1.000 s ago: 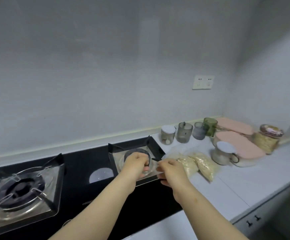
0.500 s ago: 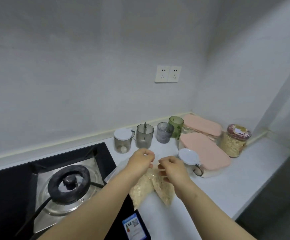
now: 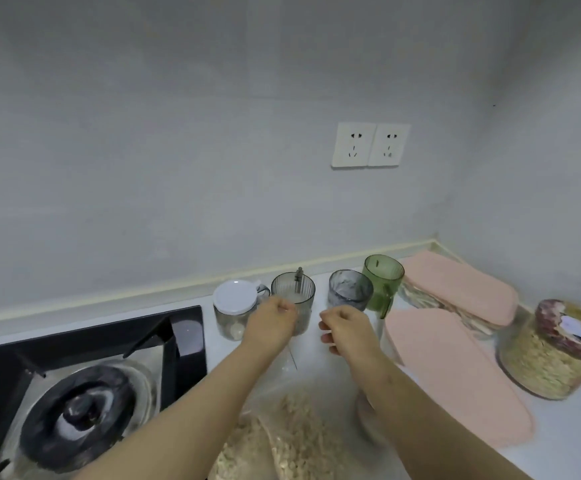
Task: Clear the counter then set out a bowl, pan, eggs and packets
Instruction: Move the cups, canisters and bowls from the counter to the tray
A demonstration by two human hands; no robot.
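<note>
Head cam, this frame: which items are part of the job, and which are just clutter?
In play:
- left hand and right hand, both pinching the clear packet tops
- grain packets

Lying about:
- stove
- white-lidded jar
- grey cup
- blue cup
- green cup
- pink-lidded boxes
- oat jar
- sockets

We see soft, even, slightly dim light with no source in view. Below the wall socket (image 3: pixel 370 145) the surface (image 3: pixel 566 445) shows only faint, diffuse shadows. Down to the socket's left, the steel burner tray (image 3: pixel 145 362) gives off a pale glare. Straight lines bow away from the socket toward the edges. The packets (image 3: pixel 302 441) well below it are smeared with blur.
</note>
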